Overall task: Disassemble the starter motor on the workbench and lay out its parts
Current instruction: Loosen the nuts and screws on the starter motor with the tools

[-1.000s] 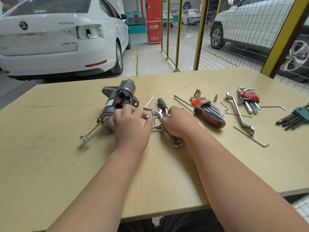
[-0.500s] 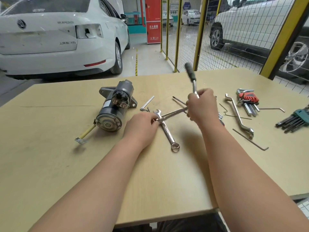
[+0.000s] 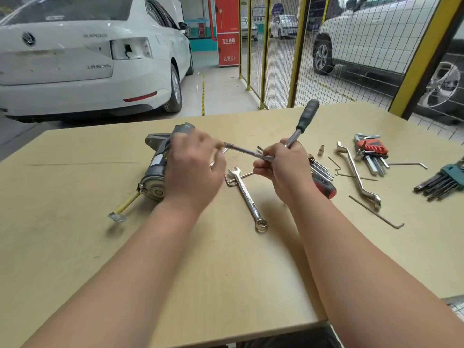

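At ten o'clock on bench (image 3: pixel 226 272), behind left hand (image 3: pixel 193 172), treat starter motor (image 3: pixel 153 177) as heavy, rigid, roll-prone; grasp round housing. Note right hand (image 3: pixel 283 169) gripping screwdriver (image 3: pixel 307 116); left hand's grip blurred, cannot tell.

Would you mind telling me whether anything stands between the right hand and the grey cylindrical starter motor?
Only the left hand: it hovers in front of the grey cylindrical starter motor, at the tip of the slim steel tool gripped by the right hand. The silver combination wrench lies flat below that path.
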### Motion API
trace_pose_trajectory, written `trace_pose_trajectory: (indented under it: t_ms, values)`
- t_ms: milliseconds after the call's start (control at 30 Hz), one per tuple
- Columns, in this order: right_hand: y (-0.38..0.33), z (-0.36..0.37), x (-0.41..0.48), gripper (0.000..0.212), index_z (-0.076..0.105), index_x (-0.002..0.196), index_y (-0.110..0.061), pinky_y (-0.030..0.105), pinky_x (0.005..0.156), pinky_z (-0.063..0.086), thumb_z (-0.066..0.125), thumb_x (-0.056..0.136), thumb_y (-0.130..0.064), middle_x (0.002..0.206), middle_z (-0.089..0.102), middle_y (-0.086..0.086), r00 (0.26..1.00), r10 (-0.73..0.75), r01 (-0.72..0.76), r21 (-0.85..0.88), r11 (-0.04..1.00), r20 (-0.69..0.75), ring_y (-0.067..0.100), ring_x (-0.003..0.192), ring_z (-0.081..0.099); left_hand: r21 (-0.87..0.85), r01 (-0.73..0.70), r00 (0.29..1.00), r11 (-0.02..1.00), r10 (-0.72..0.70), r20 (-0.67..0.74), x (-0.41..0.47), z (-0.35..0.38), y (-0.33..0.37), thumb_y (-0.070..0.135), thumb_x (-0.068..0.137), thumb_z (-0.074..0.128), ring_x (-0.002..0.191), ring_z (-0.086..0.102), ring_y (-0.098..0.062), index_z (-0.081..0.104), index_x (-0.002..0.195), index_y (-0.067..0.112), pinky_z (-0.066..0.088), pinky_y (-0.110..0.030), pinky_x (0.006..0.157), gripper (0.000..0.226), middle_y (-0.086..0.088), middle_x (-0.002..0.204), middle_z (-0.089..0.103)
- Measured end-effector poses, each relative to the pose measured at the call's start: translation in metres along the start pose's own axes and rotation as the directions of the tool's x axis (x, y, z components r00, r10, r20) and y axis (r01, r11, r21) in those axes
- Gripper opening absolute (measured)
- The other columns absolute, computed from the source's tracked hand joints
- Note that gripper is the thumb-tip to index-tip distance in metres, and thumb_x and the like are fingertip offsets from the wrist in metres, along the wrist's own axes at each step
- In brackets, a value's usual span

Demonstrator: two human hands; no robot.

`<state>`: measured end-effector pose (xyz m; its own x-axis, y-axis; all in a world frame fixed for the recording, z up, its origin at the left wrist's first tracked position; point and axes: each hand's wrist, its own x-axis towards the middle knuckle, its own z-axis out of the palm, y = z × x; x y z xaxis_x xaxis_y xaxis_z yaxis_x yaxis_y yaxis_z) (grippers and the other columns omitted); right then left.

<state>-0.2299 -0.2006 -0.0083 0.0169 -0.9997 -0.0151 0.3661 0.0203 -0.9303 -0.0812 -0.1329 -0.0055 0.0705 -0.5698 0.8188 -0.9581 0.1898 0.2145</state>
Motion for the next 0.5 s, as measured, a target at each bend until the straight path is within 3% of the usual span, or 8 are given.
trace_pose_trajectory:
  t_ms: [33, 167, 300, 433, 500]
  values:
    - [0.001, 0.001, 0.000, 0.015, 0.037, 0.090, -0.013, 0.029, 0.045, 0.050, 0.038, 0.088, 0.002, 0.081, 0.046, 0.012, 1.000, -0.007, 0.007, -0.014, 1.000, -0.001, 0.018, 0.043, 0.054, 0.074, 0.037, 0.999, 0.997, -0.034, -0.037, 0.007, -0.002, 0.000, 0.019, 0.081, 0.062, 0.092, 0.048, -0.032, 0.065, 0.102, 0.009, 0.040, -0.037, 0.077, 0.023, -0.012, 0.101, 0.058]
    - [0.006, 0.001, -0.002, 0.019, 0.038, 0.087, -0.017, 0.030, 0.046, 0.050, 0.039, 0.086, 0.002, 0.079, 0.048, 0.010, 1.000, -0.012, 0.011, -0.067, 0.998, -0.013, 0.018, 0.042, 0.052, 0.284, 0.061, 0.991, 0.957, -0.091, 0.095, 0.023, 0.003, 0.007, 0.032, 0.080, 0.064, 0.104, 0.041, -0.033, 0.057, 0.116, 0.016, 0.029, -0.039, 0.086, 0.040, -0.009, 0.117, 0.052]
    - [0.008, -0.002, -0.003, 0.018, 0.041, 0.089, -0.016, 0.029, 0.042, 0.047, 0.038, 0.085, 0.002, 0.074, 0.050, 0.009, 1.000, -0.006, 0.006, -0.126, 0.992, 0.007, 0.018, 0.039, 0.049, 0.641, 0.189, 0.839, 0.744, -0.461, 0.287, 0.042, -0.004, -0.016, 0.044, 0.084, 0.057, 0.113, 0.037, -0.033, 0.040, 0.130, 0.010, 0.031, -0.041, 0.092, 0.060, -0.012, 0.128, 0.040]
    - [0.009, -0.003, -0.004, 0.019, 0.045, 0.090, -0.016, 0.028, 0.041, 0.045, 0.038, 0.084, 0.001, 0.073, 0.051, 0.009, 0.998, -0.031, 0.043, -0.217, 0.975, 0.058, 0.018, 0.038, 0.049, 0.641, 0.284, 0.749, 0.713, -0.583, 0.316, 0.049, -0.019, -0.036, 0.035, 0.091, 0.052, 0.113, 0.047, -0.036, 0.035, 0.134, 0.009, 0.038, -0.043, 0.087, 0.053, -0.016, 0.128, 0.042]
    - [0.010, -0.001, -0.005, 0.019, 0.045, 0.090, -0.015, 0.029, 0.042, 0.045, 0.038, 0.084, 0.001, 0.073, 0.052, 0.009, 0.996, -0.033, 0.052, -0.228, 0.972, 0.086, 0.018, 0.039, 0.050, 0.628, 0.231, 0.759, 0.743, -0.541, 0.362, 0.053, -0.033, -0.051, 0.035, 0.092, 0.049, 0.104, 0.052, -0.034, 0.040, 0.130, 0.013, 0.036, -0.046, 0.091, 0.046, -0.012, 0.120, 0.045]
